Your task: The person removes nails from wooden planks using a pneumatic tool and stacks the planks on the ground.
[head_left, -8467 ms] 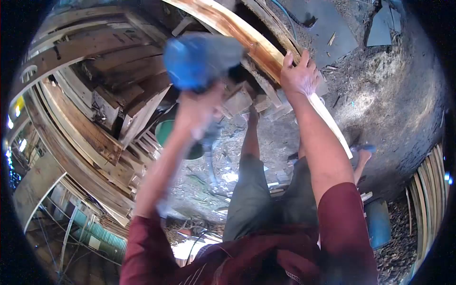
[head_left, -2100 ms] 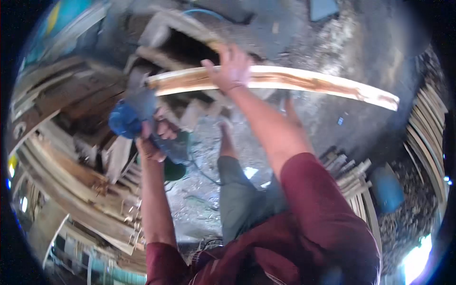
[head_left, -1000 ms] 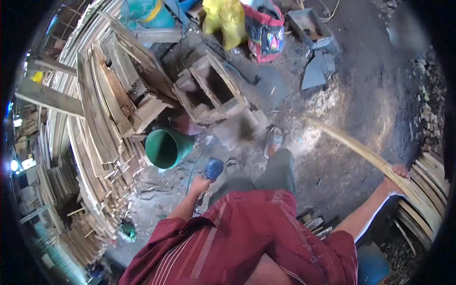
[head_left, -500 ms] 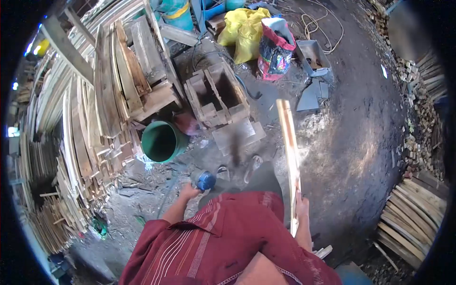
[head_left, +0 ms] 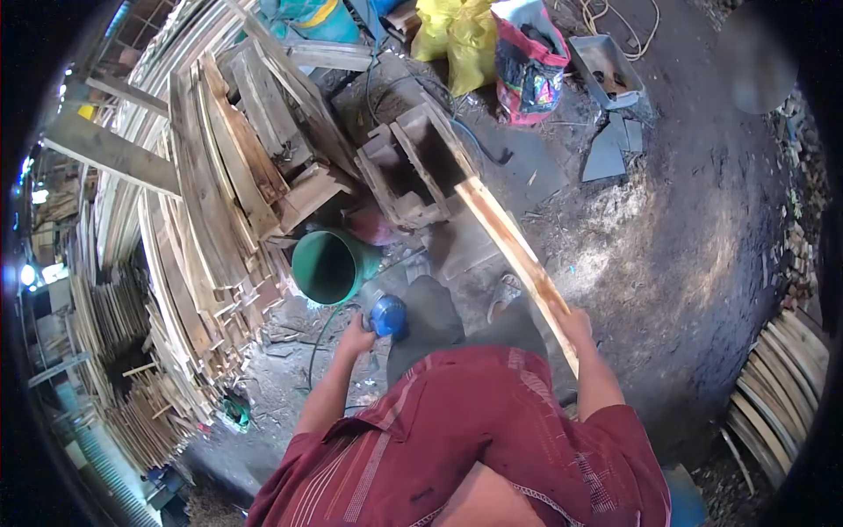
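My left hand [head_left: 355, 337] is closed around a blue-ended power tool [head_left: 387, 315], held low beside my left thigh; its exact kind is hard to make out. My right hand [head_left: 574, 330] grips a long wooden plank [head_left: 514, 246] near its lower end. The plank slants up and to the left, pale along its edges with a brown streak. In the view, its far tip overlaps the corner of a wooden box frame [head_left: 406, 167]; whether they touch I cannot tell. A green bucket [head_left: 327, 268] stands just beyond the tool.
Stacked boards [head_left: 211, 167] fill the left side. Yellow sacks [head_left: 470, 44], a red-rimmed bag [head_left: 530, 66] and a grey bin [head_left: 606, 72] stand ahead. A dark cable [head_left: 313, 356] lies on the floor at left. More wood is piled [head_left: 777, 395] at right.
The plank has swung from nearly upright to slanting left, its far end now at the box frame. My right hand has moved forward. The left still holds the tool. One leg has stepped forward.
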A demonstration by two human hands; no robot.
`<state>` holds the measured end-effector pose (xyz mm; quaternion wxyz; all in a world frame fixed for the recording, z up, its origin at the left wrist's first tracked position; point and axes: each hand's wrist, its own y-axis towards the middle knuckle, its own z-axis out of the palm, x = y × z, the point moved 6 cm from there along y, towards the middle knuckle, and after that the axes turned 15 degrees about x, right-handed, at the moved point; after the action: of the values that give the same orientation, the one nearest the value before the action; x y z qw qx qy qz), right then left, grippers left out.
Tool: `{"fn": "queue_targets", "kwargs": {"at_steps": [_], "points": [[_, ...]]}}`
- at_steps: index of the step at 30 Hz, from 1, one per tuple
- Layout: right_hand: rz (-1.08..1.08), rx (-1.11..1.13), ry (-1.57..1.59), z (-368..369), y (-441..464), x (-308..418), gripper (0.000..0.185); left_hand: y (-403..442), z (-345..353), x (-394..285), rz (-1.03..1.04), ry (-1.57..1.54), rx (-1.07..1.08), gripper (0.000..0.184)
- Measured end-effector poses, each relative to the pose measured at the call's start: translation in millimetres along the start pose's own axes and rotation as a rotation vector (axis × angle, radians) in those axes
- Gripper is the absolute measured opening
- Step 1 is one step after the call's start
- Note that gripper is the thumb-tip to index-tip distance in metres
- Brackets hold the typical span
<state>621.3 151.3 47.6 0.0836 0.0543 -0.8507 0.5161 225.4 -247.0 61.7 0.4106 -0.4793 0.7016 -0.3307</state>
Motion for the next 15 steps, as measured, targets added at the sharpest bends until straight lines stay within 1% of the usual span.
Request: {"fn": "queue_targets", "kwargs": {"at_steps": [1, 2, 4, 5, 7, 8, 9, 10, 11, 12, 13, 15], "points": [[0.007, 0.001, -0.011, -3.9, 2.0, 15.3, 0.074, 6.6, -10.0, -8.9, 0.003, -0.018, 0.008, 0.076], [0.008, 0.009, -0.035, -10.6, 0.7, 36.6, 0.075, 11.9, -21.2, -23.1, 0.019, -0.043, 0.06, 0.074], [0.006, 0.014, -0.115, -20.3, 8.2, 75.4, 0.076, 34.7, -39.3, -35.5, -0.059, -0.009, 0.123, 0.07], [0.001, 0.011, -0.146, -25.2, 15.7, 95.6, 0.077, 44.5, -51.9, -47.5, -0.023, 0.044, 0.102, 0.065], [0.005, 0.007, -0.238, -26.8, 30.5, 129.7, 0.079, 104.5, -43.3, -20.0, 0.137, -0.112, 0.171, 0.06], [0.003, 0.015, -0.27, -25.3, 41.6, 143.7, 0.08, 97.2, -59.9, -44.8, 0.145, -0.168, 0.215, 0.053], [-0.009, 0.023, -0.291, -22.9, 55.1, 159.7, 0.081, 98.2, -65.9, -52.2, 0.139, -0.207, 0.183, 0.049], [0.025, 0.045, -0.322, -20.4, 68.3, 171.4, 0.081, 101.5, -71.4, -56.9, 0.135, -0.238, 0.137, 0.045], [0.025, 0.095, -0.324, -21.4, 78.5, 188.4, 0.082, 104.5, -73.9, -61.8, 0.183, -0.438, 0.085, 0.029], [0.031, 0.137, -0.321, -21.4, 90.0, 199.3, 0.083, 105.4, -78.1, -74.3, 0.238, -0.634, 0.03, 0.02], [-0.015, 0.104, -0.382, -18.6, 115.0, 202.3, 0.082, 109.6, -81.9, -83.0, 0.19, -0.675, 0.035, 0.018], [-0.058, 0.117, -0.321, -26.0, 136.9, 227.6, 0.084, 114.3, -97.0, -108.6, 0.096, -0.761, 0.056, 0.014]]}}
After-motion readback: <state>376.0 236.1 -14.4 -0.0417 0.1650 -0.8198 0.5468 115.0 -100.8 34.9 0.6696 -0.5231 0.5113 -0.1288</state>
